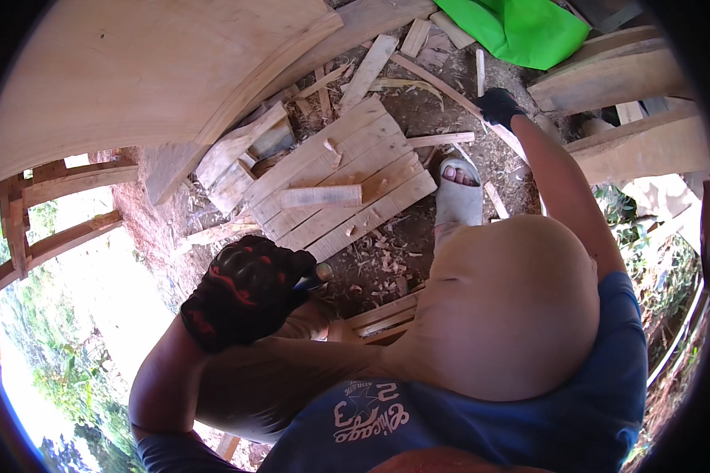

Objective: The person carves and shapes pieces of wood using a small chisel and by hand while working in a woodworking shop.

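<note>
My left hand (248, 288), in a black glove with red trim, is closed around a dark handle with a round end (323, 272). The rest of that tool is hidden by the glove and my leg. Stretched out to the far right, my right hand (498, 107) in a black glove has its fingers curled at a thin pale wooden strip (480, 71). A longer wooden strip (442, 83) passes beneath this hand. Between my hands is a low board of joined planks (347, 150), with a short wooden block (321, 196) lying on it.
A large smooth wooden panel (134, 79) fills the upper left. Offcuts (369, 67) and shavings (383, 256) cover the ground. Curved wooden pieces (615, 79) stand at right beside a bright green sheet (521, 31). My sandalled foot (459, 189) is beside the board.
</note>
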`<state>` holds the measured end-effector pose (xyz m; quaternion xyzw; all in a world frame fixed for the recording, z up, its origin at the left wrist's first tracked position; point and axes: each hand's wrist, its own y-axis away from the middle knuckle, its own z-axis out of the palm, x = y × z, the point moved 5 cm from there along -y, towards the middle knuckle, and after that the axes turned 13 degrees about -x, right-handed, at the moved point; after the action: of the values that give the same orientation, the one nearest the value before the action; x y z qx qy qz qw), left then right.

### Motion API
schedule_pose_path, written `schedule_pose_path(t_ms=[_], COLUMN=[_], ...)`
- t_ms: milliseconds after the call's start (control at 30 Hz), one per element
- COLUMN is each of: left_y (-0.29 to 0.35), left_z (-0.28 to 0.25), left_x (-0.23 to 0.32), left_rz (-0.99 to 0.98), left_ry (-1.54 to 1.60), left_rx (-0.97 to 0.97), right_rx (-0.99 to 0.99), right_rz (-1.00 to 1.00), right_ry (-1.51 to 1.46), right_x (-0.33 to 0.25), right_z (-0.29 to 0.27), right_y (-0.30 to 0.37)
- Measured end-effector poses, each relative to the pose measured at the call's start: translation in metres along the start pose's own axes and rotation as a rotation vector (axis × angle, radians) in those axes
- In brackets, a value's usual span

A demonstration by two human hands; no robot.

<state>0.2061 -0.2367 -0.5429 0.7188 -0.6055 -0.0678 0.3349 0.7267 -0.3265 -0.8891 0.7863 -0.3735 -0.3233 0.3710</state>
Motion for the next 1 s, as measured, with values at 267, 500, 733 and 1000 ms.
schedule_pose_path(t_ms=[267,500,733,1000], left_y=[0.015,0.025,0.022,0.011], left_z=[0.022,0.027,0.036,0.023], left_x=[-0.011,-0.012,-0.017,-0.019], left_rz=[0.047,0.065,-0.032,-0.095], left_ry=[-0.266,-0.222,-0.063,0.143], left_rx=[0.188,0.169,-0.093,-0.282], right_rx=[-0.566,-1.072,-0.91,-0.549], right_rz=[-0.38,-0.244,-0.242,-0.241], right_ry=[-0.871,-1.042,-1.04,-1.228], right_x=[-0.049,-0.082,-0.047,-0.013], right_z=[0.073,0.149,0.165,0.119], right_y=[0.065,0.142,0.116,0.079])
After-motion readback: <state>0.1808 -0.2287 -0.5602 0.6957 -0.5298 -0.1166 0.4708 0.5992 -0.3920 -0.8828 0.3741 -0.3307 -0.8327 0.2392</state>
